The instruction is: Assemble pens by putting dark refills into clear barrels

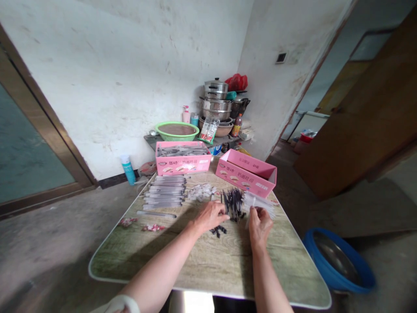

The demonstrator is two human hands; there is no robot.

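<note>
My left hand (pixel 211 214) is at the left edge of a bundle of thin black pen refills (pixel 233 201). Its fingers are curled together, and whatever they pinch is hidden. My right hand (pixel 260 222) has thumb and fingers closed on a clear pen barrel, mostly covered by the hand. Right behind it lies a pile of clear pen barrels (pixel 264 203). Short black pen parts (pixel 218 230) are scattered just below my left hand. Small whitish pieces (pixel 201 191) lie beyond it. Rows of pens (pixel 166 191) fill the left side, with a single pen (pixel 156 214) apart in front.
Two pink boxes stand at the table's far edge: one box (pixel 183 166) full of pens, the other box (pixel 243 178) angled to the right. Behind are a green basin (pixel 177 137) and stacked steel pots (pixel 216 106). A blue tub (pixel 339 261) sits right of the wooden table (pixel 208 265).
</note>
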